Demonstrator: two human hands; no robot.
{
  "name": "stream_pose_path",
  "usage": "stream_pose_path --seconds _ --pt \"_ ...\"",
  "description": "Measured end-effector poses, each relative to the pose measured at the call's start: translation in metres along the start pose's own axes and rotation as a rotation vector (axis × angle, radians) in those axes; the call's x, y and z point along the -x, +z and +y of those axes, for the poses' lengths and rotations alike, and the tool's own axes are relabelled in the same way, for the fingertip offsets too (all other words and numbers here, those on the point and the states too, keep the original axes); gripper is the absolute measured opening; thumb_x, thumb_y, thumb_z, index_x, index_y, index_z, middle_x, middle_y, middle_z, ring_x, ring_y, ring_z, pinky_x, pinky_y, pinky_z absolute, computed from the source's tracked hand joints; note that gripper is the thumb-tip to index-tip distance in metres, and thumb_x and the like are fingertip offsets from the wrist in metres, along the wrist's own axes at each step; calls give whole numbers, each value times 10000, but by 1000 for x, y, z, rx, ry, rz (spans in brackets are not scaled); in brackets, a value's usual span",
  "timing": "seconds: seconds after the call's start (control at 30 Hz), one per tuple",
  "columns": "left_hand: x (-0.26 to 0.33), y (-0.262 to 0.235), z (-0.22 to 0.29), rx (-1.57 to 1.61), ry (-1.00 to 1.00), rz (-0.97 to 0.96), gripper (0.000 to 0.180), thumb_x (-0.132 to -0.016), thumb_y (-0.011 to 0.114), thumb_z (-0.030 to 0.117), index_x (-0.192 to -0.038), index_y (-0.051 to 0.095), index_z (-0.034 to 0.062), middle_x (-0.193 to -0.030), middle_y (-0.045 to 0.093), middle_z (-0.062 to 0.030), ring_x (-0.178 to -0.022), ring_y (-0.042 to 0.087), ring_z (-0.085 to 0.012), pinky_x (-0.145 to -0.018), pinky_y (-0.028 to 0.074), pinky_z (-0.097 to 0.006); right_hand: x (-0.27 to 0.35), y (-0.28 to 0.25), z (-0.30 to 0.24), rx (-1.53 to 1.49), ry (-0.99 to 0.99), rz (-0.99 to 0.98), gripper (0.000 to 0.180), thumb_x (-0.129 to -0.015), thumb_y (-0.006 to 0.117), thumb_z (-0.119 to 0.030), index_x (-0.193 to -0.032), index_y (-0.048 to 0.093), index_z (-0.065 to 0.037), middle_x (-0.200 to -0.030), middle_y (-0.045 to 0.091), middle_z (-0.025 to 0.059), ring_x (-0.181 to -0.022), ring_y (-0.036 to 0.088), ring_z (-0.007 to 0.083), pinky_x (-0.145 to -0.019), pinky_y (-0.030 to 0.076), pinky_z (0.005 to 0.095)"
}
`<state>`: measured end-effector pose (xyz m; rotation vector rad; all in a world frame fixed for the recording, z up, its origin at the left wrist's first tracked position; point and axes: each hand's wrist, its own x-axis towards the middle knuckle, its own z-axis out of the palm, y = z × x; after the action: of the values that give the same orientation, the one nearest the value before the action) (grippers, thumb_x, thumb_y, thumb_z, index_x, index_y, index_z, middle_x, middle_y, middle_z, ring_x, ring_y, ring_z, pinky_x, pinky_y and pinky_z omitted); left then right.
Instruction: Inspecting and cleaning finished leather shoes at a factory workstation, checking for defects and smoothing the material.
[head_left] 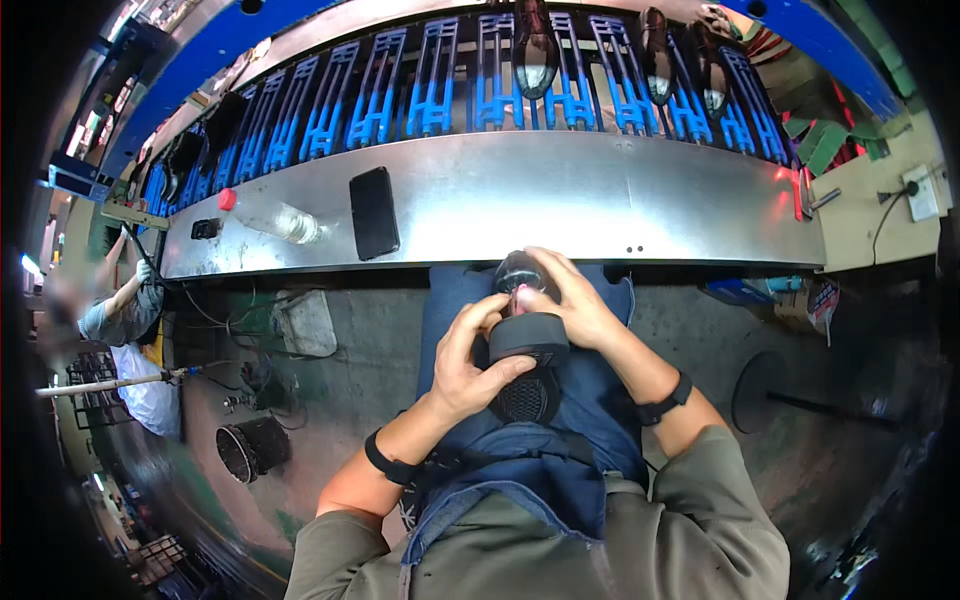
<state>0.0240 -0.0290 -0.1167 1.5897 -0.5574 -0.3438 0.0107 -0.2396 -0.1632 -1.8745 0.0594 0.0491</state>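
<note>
Both my hands hold a black shoe (pixel 525 345) sole-up over my lap, which a blue apron (pixel 590 400) covers. My left hand (pixel 470 360) grips the shoe's side near the heel, thumb across the sole. My right hand (pixel 565 300) wraps the glossy toe end (pixel 517 272), fingers curled over it. Each wrist wears a black band. The shoe's upper is mostly hidden under my hands.
A metal bench (pixel 600 200) runs ahead with a black phone (pixel 374 212), a plastic bottle with a red cap (pixel 270 218) and a small black box (pixel 205 229). Behind it a blue-racked conveyor (pixel 430 90) carries shoes (pixel 535 50). Another person (pixel 125 305) works at left. A black bucket (pixel 250 447) stands on the floor.
</note>
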Motion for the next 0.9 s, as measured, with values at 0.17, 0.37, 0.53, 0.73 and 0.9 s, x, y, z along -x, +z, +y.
stream_pose_path --seconds 0.17,0.37,0.53,0.73,0.9 --pt "-30 -2 -11 -149 -55 43 486 -856 807 148 -1261 598 -20 -1096 548 -78 -957 552 -161 -861 466 -294 38 -6 -22 -286 -36 188 468 -970 635 -198 -1377 541 15 -1288 514 162 -1106 560 244 -958 475 343" --pt "-53 -5 -25 44 -298 16 406 -853 814 123 -1183 602 18 -1076 517 -59 -864 509 -122 -758 456 -267 17 8 -17 -178 5 245 476 -875 749 -72 -1296 541 3 -1129 495 142 -927 545 219 -805 481 333" --pt "-68 -1 -34 0 -324 41 439 -828 839 140 -1172 599 9 -1054 517 -79 -880 537 -146 -753 464 -277 2 0 -7 -241 63 217 465 -847 766 -56 -1257 553 -1 -1115 498 140 -878 558 200 -770 487 324" --pt "-90 -14 -34 -650 -33 -172 648 -791 866 263 -1287 561 -20 -1218 473 -186 -963 569 -277 -828 501 -351 -20 -24 -11 -145 163 222 515 -806 799 -48 -1260 558 -21 -1186 499 146 -1049 556 246 -881 491 353" --pt "-57 4 -55 -570 -32 66 852 -836 786 502 -1391 450 -50 -1453 321 -203 -1261 467 -316 -1060 424 -421 -57 -30 35 -665 70 -166 363 -952 682 -254 -1234 647 -28 -1269 544 163 -1143 540 251 -960 465 369"
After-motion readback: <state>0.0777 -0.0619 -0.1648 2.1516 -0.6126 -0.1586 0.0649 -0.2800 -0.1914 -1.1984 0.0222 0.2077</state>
